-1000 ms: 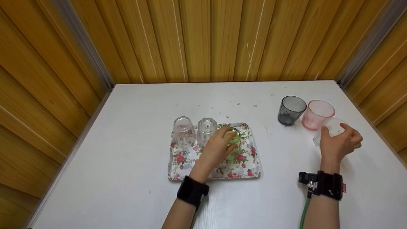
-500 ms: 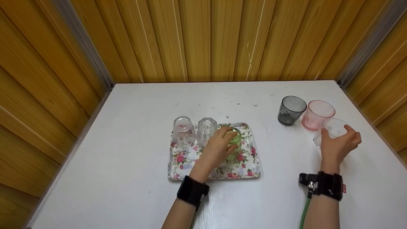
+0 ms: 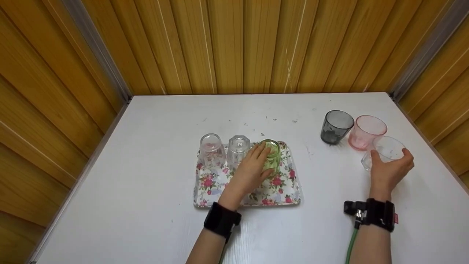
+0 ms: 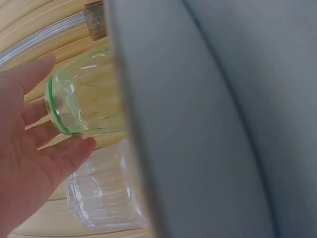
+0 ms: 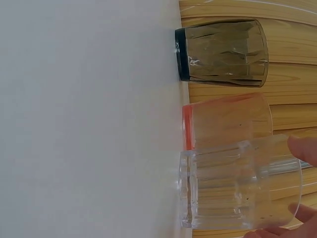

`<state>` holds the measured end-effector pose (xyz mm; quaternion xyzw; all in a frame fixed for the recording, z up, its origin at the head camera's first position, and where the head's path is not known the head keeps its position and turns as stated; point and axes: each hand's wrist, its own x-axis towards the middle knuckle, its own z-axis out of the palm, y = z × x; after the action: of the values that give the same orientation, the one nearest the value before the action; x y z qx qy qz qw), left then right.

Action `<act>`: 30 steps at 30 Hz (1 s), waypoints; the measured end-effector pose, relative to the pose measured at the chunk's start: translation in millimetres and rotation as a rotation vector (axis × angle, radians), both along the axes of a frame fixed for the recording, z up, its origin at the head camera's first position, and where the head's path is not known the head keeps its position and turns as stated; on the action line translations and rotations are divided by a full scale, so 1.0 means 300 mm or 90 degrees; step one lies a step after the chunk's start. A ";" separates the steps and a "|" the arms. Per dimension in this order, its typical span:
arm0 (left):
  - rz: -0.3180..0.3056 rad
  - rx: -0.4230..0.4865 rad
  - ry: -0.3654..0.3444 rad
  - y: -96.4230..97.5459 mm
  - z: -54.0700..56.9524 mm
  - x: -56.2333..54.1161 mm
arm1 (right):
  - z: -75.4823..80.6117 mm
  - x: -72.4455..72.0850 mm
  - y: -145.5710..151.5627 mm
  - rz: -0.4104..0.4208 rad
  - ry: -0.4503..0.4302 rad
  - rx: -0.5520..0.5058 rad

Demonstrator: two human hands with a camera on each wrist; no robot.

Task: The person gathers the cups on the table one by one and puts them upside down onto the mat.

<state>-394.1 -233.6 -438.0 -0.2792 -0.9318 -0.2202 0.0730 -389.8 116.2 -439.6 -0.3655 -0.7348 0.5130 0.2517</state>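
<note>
My left hand (image 3: 249, 170) reaches over the floral tray (image 3: 227, 200), its fingers extended against a green glass (image 3: 274, 159) that stands upside down. In the left wrist view, the thumb and fingers spread around the base of this green glass (image 4: 89, 94). Beside it are two upturned clear glasses, one faceted (image 3: 238, 148) and one rounder (image 3: 211, 150). At the right, my right hand (image 3: 390, 174) holds the rim of an upright clear glass (image 3: 389, 146) between thumb and fingers. The right wrist view shows the base of this clear glass (image 5: 218, 188) at the table surface.
A pink glass (image 3: 367, 132) stands upright just behind the right-hand glass, with a dark grey glass (image 3: 336, 128) to its left. Wood-grain panels (image 3: 227, 47) rise behind the white table (image 3: 146, 165).
The green glass has shifted away from me on the tray, and the left fingers have straightened. The right fingers have spread and lowered to the clear glass's rim.
</note>
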 end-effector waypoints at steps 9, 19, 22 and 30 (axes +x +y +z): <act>-0.004 0.002 0.007 0.003 -0.001 0.000 | -0.009 0.001 0.010 0.010 -0.012 -0.004; -0.004 -0.006 0.002 0.003 -0.001 -0.005 | -0.012 0.002 0.015 0.019 -0.026 -0.015; 0.001 -0.013 -0.005 0.004 0.002 -0.005 | -0.012 0.002 0.015 0.018 -0.022 -0.016; 0.006 -0.017 -0.021 0.005 0.003 -0.002 | -0.010 0.007 0.014 0.013 -0.021 -0.035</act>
<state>-394.8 -232.2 -437.2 -0.2722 -0.9370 -0.2120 0.0551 -387.8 120.4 -442.7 -0.3734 -0.7283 0.5291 0.2240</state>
